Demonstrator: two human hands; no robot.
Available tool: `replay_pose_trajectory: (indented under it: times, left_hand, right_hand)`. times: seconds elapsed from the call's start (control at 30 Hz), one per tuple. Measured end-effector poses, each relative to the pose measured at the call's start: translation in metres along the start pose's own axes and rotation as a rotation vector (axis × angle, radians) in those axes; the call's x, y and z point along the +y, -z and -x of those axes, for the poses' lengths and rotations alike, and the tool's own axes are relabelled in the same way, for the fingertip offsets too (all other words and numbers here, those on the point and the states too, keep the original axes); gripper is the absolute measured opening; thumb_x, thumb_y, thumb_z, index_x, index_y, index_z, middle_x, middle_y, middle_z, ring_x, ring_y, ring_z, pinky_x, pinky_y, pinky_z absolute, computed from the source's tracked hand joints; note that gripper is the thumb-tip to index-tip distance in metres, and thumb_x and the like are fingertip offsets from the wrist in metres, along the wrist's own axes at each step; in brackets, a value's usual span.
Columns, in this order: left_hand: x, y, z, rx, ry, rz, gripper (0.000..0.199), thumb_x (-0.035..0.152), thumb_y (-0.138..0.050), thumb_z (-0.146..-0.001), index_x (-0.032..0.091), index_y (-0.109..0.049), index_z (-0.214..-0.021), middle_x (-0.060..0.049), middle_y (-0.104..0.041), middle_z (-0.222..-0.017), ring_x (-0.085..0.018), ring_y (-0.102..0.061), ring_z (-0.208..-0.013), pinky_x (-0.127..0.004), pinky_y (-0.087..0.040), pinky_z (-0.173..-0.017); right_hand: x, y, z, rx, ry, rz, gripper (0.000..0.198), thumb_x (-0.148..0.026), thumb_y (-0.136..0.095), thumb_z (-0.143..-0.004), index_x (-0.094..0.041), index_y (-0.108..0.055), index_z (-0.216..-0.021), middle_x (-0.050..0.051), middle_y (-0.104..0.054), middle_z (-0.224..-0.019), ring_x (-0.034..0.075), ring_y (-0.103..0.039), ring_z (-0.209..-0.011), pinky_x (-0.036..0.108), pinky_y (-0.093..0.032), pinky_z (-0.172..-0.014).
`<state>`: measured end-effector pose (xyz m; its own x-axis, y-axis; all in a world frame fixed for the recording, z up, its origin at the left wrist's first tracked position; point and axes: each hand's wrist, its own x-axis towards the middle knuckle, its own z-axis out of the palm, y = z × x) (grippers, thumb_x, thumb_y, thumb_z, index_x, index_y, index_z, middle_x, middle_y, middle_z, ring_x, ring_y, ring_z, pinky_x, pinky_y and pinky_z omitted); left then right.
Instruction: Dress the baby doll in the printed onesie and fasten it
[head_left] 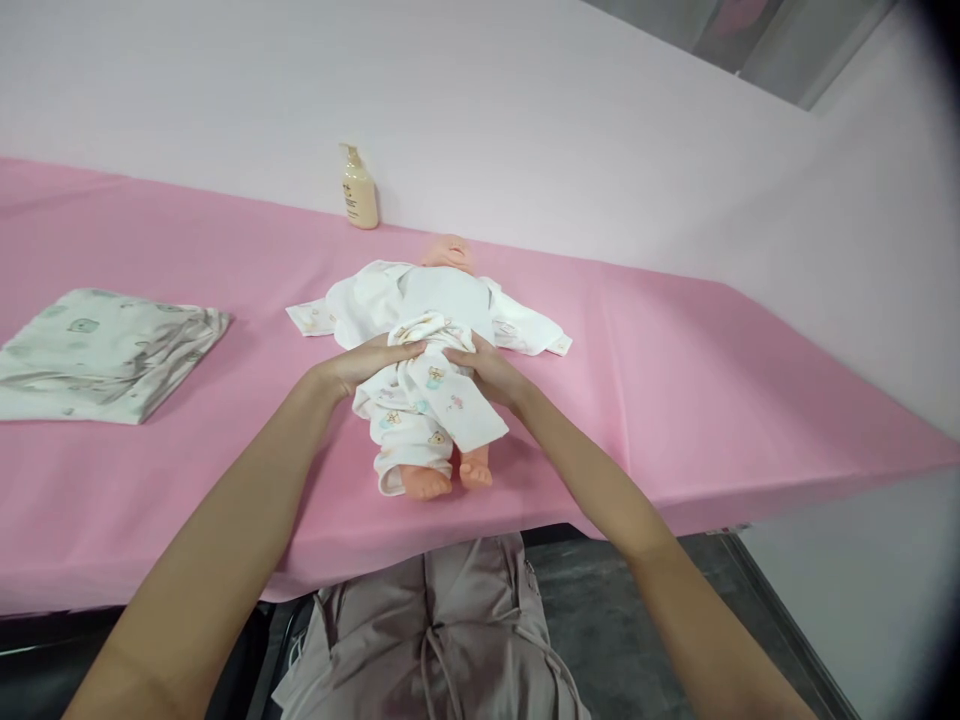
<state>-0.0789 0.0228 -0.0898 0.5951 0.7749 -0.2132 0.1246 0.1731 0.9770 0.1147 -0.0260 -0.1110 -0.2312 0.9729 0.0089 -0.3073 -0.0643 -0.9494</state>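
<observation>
A baby doll (450, 252) lies on its back, head toward the wall and feet toward me. Its white long-sleeved top (367, 295) has the sleeves spread to both sides. White printed baby pants (409, 430) cover the leg on the left down to the ankle. Their other leg hangs loose over the front, and the doll's foot (476, 468) on the right is bare. At the doll's waist, my left hand (371, 363) grips the bunched pants from the left. My right hand (491, 370) grips them from the right, its thumb on the cloth. Both hands' undersides are hidden.
A pink sheet (660, 400) covers the table, whose front edge is close to my body. To the left lies a folded pale green printed cloth (105, 350). A cream pump bottle (360, 190) stands at the back against the white wall (525, 120).
</observation>
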Motion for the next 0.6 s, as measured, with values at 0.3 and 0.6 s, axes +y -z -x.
replay_pose_trajectory:
  times: [0.3, 0.6]
  left_hand:
    - [-0.0004, 0.0071, -0.0008, -0.112, -0.045, -0.07, 0.067, 0.024, -0.095, -0.049, 0.024, -0.075, -0.112, -0.007, -0.08, -0.099, -0.032, -0.075, -0.102, -0.031, -0.063, -0.082]
    - [0.0008, -0.0002, 0.0014, -0.01, -0.056, -0.006, 0.057, 0.03, -0.094, -0.052, 0.02, -0.074, -0.104, -0.005, -0.08, -0.095, -0.029, -0.075, -0.101, -0.029, -0.062, -0.084]
  right_hand:
    - [0.0043, -0.0017, -0.0074, 0.133, 0.043, 0.01, 0.041, -0.025, -0.078, -0.072, -0.021, -0.061, -0.109, 0.002, -0.075, -0.101, 0.021, -0.071, -0.097, 0.032, -0.058, -0.092]
    - [0.0026, 0.0074, -0.0028, -0.037, 0.029, 0.193, 0.063, -0.022, -0.089, -0.063, -0.022, -0.06, -0.118, 0.003, -0.073, -0.112, 0.021, -0.07, -0.099, 0.031, -0.059, -0.088]
